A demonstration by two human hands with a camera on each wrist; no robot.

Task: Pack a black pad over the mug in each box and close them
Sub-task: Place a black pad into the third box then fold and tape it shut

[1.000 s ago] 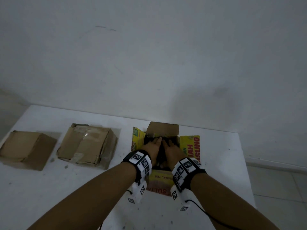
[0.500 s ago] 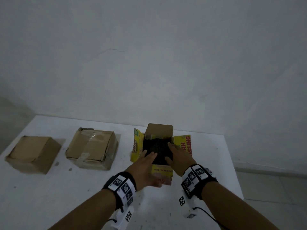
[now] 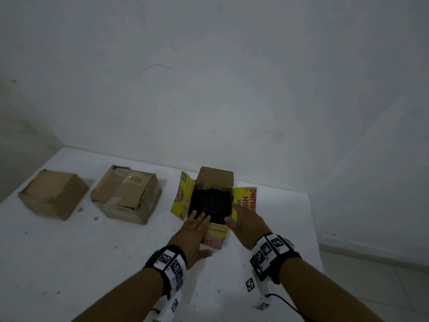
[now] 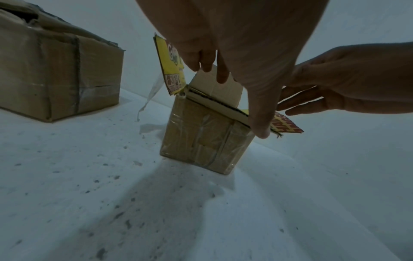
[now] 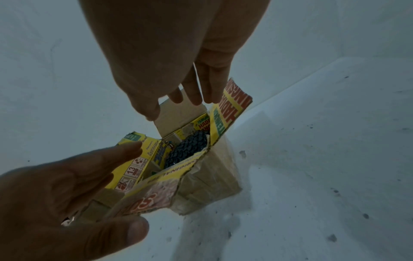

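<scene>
Four raised flaps (image 3: 246,199) fence the open box (image 3: 212,203); bare table (image 3: 274,219) lies to its right.

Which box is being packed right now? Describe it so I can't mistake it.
On the white table stand three boxes in a row. It is the open box farthest right, between both hands. Only it has yellow printed flaps spread out and a black pad inside.
</scene>
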